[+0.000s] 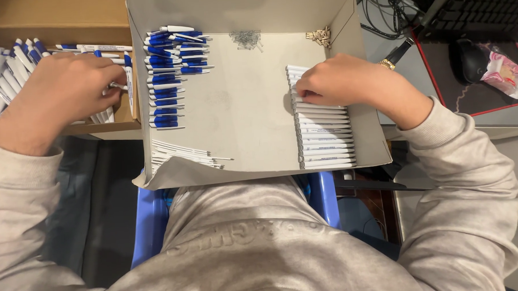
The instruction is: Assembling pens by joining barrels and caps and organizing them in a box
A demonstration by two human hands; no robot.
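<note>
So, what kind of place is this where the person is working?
Probably a desk used for small hand assembly or packing. A cardboard tray holds rows of blue and white pen parts, a brown box holds more pens, and a keyboard and mouse sit nearby.

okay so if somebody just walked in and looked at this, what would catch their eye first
Probably the shallow cardboard tray in the middle, with a neat column of white pen barrels along its right side, where the right hand rests. A stack of blue pen parts fills its upper left corner. Further left, the left hand digs into a brown box of blue-and-white pens.
</note>
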